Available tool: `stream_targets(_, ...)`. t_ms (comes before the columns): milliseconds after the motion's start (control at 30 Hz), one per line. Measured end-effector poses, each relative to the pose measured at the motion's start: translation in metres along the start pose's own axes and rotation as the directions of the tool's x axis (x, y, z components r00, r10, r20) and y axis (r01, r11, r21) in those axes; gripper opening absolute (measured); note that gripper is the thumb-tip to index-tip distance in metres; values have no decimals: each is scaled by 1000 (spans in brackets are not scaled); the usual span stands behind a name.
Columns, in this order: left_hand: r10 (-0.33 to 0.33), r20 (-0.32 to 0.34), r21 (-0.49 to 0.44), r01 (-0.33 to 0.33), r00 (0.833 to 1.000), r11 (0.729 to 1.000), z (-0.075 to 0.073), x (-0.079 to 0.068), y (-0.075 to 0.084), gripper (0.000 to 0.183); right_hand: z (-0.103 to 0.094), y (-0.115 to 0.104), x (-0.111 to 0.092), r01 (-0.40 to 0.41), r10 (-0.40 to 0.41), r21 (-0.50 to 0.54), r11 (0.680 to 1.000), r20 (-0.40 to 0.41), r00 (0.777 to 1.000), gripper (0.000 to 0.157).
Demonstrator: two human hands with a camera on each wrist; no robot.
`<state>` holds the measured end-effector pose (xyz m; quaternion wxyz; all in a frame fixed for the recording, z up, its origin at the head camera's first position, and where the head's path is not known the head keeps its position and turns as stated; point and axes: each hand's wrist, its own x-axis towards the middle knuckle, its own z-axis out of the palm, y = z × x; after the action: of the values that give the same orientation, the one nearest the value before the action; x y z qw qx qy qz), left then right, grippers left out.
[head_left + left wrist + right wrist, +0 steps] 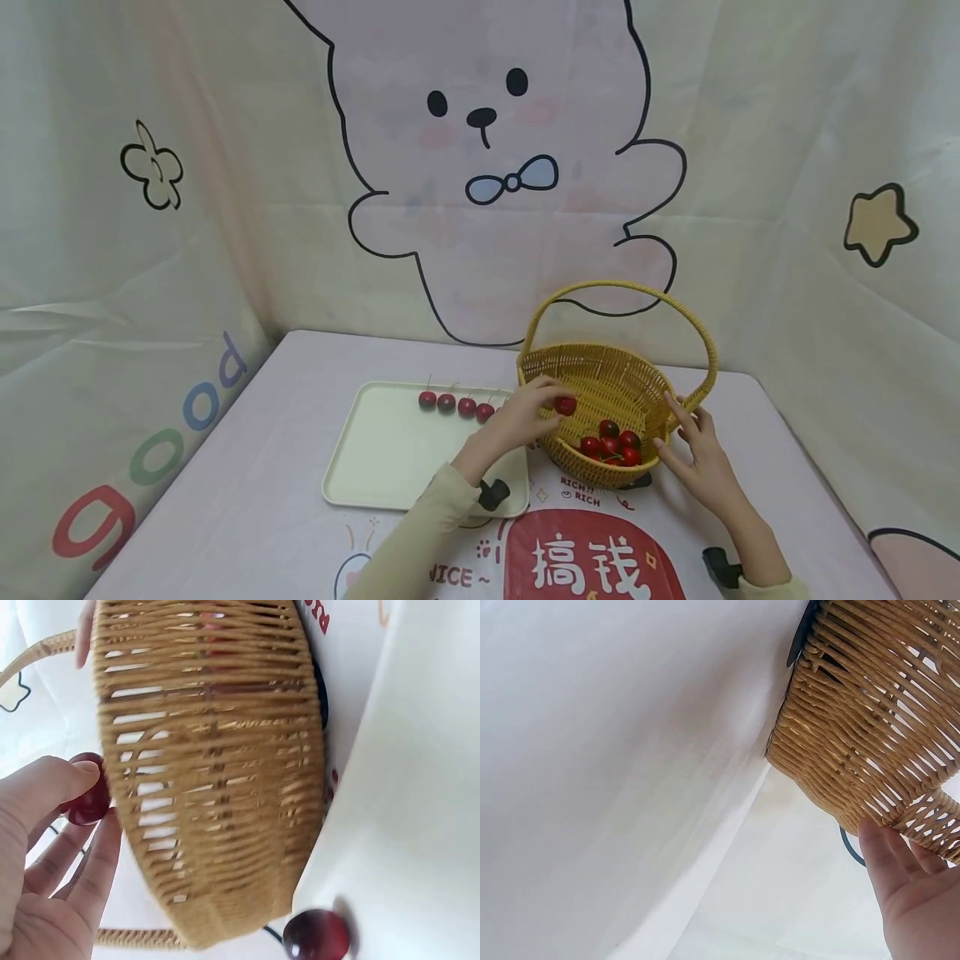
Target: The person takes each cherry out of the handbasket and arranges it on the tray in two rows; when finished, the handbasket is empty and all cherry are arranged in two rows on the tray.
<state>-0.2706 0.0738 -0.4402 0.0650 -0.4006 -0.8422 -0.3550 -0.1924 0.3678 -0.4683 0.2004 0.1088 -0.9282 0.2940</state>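
Observation:
Thumb and fingertips of my left hand (528,410) pinch a dark red cherry (565,406) above the left rim of a yellow woven basket (600,475). In the left wrist view, that cherry (90,789) shows right beside the basket's rim. Several red cherries (610,447) with green stems lie inside the basket, toward its front. At the basket's right side, near the handle base, my right hand (705,467) touches the rim with fairly straight fingers. The right wrist view shows its fingers (885,862) against the weave.
Left of the basket lies a cream tray (375,450), with a row of cherries (447,403) along its far side, partly hidden by the left arm. The basket's tall arched handle (622,284) rises over it. Printed fabric walls (847,333) enclose the white table (262,467).

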Motion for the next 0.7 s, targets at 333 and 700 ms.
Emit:
stream_targets(333,-3,-10,-5,3,1000,1000,-26,-23,-11,34,1,1,0,14,-14,-2,1000,-6,1000,79)
stream_targets(700,-49,-18,6,49,999,999,-55,-48,-29,33,1,2,0,26,-26,-8,1000,-15,1000,78)
